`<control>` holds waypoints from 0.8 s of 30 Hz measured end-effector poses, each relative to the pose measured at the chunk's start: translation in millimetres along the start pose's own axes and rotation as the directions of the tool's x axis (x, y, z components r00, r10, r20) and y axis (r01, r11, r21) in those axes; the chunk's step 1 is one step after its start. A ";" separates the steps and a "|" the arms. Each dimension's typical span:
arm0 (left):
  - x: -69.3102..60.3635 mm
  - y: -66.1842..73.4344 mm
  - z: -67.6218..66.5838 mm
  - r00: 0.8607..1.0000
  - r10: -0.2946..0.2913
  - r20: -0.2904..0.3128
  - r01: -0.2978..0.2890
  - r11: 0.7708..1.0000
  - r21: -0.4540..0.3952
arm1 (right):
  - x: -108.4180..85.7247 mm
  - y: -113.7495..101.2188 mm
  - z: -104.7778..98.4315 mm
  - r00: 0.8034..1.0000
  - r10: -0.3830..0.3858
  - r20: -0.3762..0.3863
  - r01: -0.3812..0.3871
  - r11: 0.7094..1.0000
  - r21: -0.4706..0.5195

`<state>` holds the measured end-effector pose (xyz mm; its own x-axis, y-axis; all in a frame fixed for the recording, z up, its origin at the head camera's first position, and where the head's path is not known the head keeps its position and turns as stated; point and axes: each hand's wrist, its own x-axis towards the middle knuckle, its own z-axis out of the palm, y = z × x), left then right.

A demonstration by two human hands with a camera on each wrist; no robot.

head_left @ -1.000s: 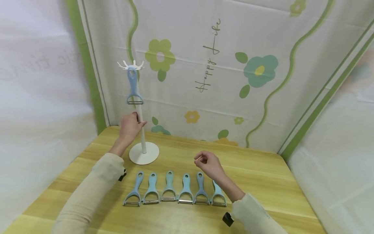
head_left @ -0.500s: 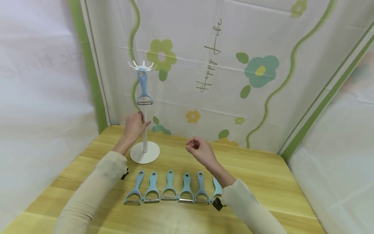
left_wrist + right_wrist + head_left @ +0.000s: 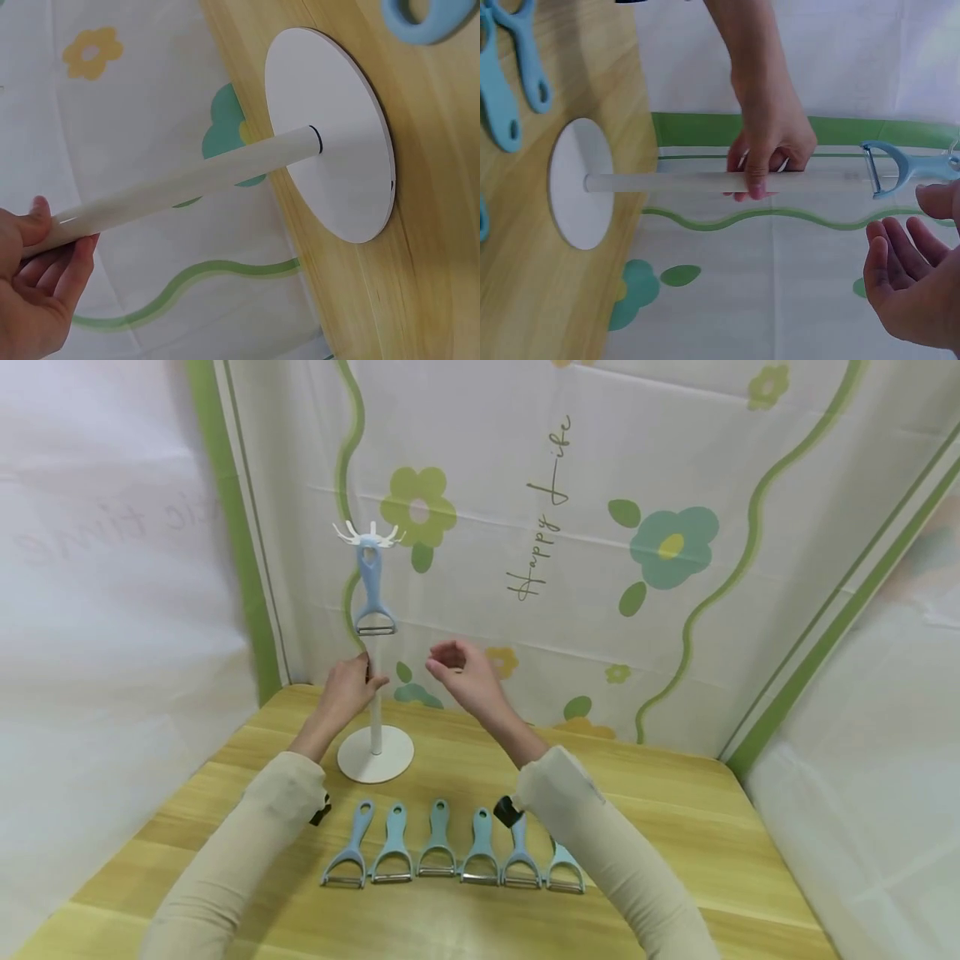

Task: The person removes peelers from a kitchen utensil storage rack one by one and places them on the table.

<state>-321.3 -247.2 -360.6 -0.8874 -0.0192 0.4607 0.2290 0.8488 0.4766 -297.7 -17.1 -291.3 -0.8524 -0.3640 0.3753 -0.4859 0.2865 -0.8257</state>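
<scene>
My left hand [image 3: 348,689] grips the upright pole [image 3: 187,180] of a white stand, well above its round base [image 3: 393,764]. A light blue Y-shaped peeler [image 3: 370,578] hangs, blade down, from the white hooks [image 3: 386,537] at the top. Right of the pole, my right hand [image 3: 471,681] is in the air with thumb and fingers loosely curved and apart; it holds nothing. In the right wrist view its fingers [image 3: 889,259] are close to the hanging peeler, apparently without touching it.
Several blue and teal peelers lie in a row on the wooden table [image 3: 652,810], blades toward me, between a blue peeler [image 3: 356,835] at the left and a teal peeler [image 3: 564,864] partly behind my right sleeve. A flowered curtain [image 3: 570,635] stands behind.
My right hand has moved up and left from above the row of peelers toward the stand. The stand's top, with its peeler, has shifted right; its base has barely moved.
</scene>
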 end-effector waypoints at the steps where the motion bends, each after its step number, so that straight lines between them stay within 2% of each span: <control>1: 0.1 0.0 -0.4 1.000 -0.001 0.005 0.001 1.000 -0.007 | 5.3 -4.2 2.3 1.000 -0.004 -0.005 0.004 1.000 0.005; 8: 0.9 1.5 -2.6 1.000 -0.006 0.030 0.007 0.999 -0.043 | 38.7 -33.2 15.1 0.999 0.004 -0.040 -0.004 1.000 -0.005; 15: 3.3 -0.9 -1.8 1.000 0.006 0.023 -0.006 1.000 -0.021 | 63.2 -51.3 25.1 0.999 -0.031 -0.035 0.031 1.000 0.000; 20: 3.5 -1.6 -1.9 0.999 0.016 0.027 -0.015 1.000 -0.015 | 74.5 -57.4 32.2 0.999 -0.039 -0.020 0.040 0.997 0.059; 24: 3.4 -1.5 -1.7 0.999 0.013 0.034 -0.013 1.000 -0.010 | 79.5 -61.5 36.4 1.000 -0.010 -0.015 0.012 0.993 0.116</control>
<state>-324.0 -249.4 -358.5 -0.8972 0.0097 0.4416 0.2442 0.8439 0.4777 -328.6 -95.9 -226.0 -0.8503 -0.3537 0.3898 -0.4702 0.1777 -0.8645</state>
